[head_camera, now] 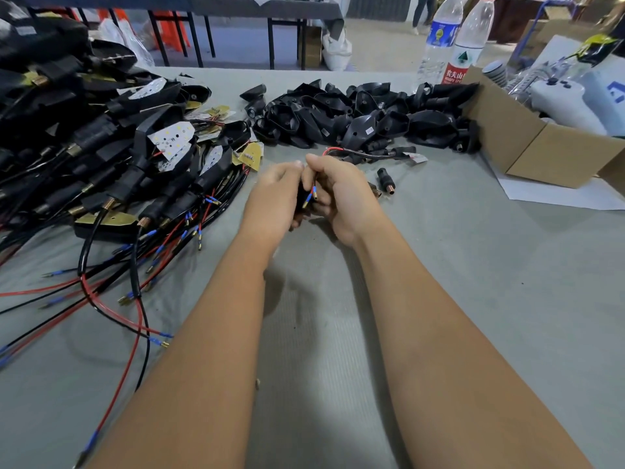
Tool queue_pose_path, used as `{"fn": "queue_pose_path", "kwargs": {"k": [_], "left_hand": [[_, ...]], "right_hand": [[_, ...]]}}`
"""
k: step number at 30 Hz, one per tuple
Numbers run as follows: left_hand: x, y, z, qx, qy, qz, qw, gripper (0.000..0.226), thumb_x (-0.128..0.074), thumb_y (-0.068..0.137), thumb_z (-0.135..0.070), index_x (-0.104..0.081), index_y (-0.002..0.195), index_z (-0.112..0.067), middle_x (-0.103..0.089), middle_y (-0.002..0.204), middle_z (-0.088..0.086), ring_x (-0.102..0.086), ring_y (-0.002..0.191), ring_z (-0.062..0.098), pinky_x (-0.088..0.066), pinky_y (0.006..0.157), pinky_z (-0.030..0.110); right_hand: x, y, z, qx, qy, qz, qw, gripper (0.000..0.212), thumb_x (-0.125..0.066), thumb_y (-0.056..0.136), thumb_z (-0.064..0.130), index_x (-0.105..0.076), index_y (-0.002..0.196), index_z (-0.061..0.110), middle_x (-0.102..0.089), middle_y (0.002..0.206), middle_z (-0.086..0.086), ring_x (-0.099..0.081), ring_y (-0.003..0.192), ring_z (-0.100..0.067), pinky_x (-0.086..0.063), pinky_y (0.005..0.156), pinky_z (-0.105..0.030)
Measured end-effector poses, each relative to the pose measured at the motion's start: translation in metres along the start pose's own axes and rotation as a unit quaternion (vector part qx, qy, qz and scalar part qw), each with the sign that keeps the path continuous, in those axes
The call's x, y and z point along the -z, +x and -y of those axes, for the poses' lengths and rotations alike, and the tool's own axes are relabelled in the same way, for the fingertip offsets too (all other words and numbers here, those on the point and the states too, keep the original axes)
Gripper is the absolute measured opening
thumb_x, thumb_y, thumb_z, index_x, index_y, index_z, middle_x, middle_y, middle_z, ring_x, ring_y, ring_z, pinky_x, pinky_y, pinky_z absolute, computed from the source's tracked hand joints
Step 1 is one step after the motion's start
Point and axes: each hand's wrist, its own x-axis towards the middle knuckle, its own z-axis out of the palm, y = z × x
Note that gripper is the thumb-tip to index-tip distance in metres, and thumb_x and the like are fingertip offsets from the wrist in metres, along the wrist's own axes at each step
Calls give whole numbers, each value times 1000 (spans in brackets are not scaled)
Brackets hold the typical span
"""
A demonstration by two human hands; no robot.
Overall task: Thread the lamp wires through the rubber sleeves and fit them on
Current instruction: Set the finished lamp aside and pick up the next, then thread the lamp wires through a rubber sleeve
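Two bare forearms reach up from 6 o'clock across a table [456,282] covered in grey-green ribbed cloth. At the centre the hands meet, close together. The left hand [270,198] has its fingers curled round a black rubber sleeve [300,198], only a sliver of which shows between the palms. The right hand [341,194] pinches the lamp wires [313,192] with curled fingers; their blue-collared, brass-tipped ends sit just at the sleeve, though whether they have entered it cannot be told. From the right hand a red and black lead [355,153] runs off toward 1 o'clock.

Just right of the hands, at 3 o'clock, a loose sleeve [386,180] with a copper-coloured end lies on the cloth. Toward 9 o'clock a heap of lamp assemblies [101,137] fills the left side, black housings with white LED boards, their red and black leads trailing down to 7 o'clock. At 12 o'clock, beyond the hands, lies a pile of black lamp shells [355,113]. At 2 o'clock an open cardboard box [527,143] stands on a white sheet, holding pale objects, with two plastic water bottles [453,42] behind it.

Farther off, past the table's edge, a second dark-topped bench [236,8] on black legs stands on a pale floor, with a white sack [336,50] beside it.
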Motion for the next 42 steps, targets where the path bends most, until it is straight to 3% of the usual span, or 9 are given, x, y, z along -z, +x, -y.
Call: {"fn": "queue_pose_path", "kwargs": {"k": [5,8,12,18,24,29,35,38,42], "left_hand": [[6,2,-4,32,-100,-123,987,40,-56,94,-30,-50,130,-13,-65,100,8,-66,66,21,-48,45,23],[10,2,-8,58,-202,-153,965,38,-59,93,-21,-48,128,-14,-64,111,8,-73,66,24,-54,51,24],[11,3,-8,33,-244,-146,958,34,-59,90,-1,-51,120,-14,-61,98,0,-68,88,22,-61,67,29],[7,-2,-4,-4,-193,-88,977,38,-62,86,11,-55,108,-19,-61,98,5,-65,84,15,-59,77,27],[5,-3,-5,-30,-166,-49,984,38,-55,85,20,-51,96,-16,-61,100,11,-61,84,19,-55,77,28],[-1,-3,-6,-3,-169,-42,985,25,-59,89,8,-55,95,-16,-63,96,3,-67,91,18,-59,82,28],[-1,-2,-4,-23,-195,-54,979,25,-52,94,8,-51,94,-17,-61,93,0,-63,83,8,-55,81,22],[1,-2,-4,-41,-175,-52,982,30,-53,91,13,-53,93,-17,-64,91,4,-61,84,12,-52,88,28],[1,-5,-5,-39,-158,-47,986,34,-54,88,16,-54,92,-18,-62,124,20,-57,101,17,-50,94,31]], "right_hand": [[3,-1,2,35,103,-31,994,34,-46,103,23,-64,77,10,-57,51,0,-43,42,-9,-36,46,-18],[3,3,2,78,97,-112,986,28,-47,103,19,-67,89,6,-67,70,-5,-57,55,-10,-48,57,-19],[3,6,-4,96,26,-204,974,17,-56,98,11,-70,99,1,-67,83,-7,-61,68,-13,-57,70,-24],[-1,3,-2,80,115,-152,978,9,-57,93,-7,-64,94,-3,-65,76,-13,-67,66,-16,-59,71,-23],[-5,0,0,69,87,-146,983,15,-60,89,-10,-58,83,4,-65,74,-15,-65,61,-15,-57,62,-22],[-4,0,-1,73,20,-157,985,14,-66,86,-4,-64,79,8,-67,74,-11,-62,59,-8,-46,52,-15],[-3,3,-1,68,106,-154,980,17,-61,86,-12,-56,79,2,-65,74,-15,-64,61,-16,-56,64,-22],[-3,4,-2,52,99,-141,984,20,-59,85,-15,-55,77,2,-62,70,-14,-63,64,-20,-58,73,-28],[-2,5,-4,26,29,-157,987,24,-61,83,-13,-57,70,6,-59,68,-10,-62,69,-23,-55,79,-32]]}}
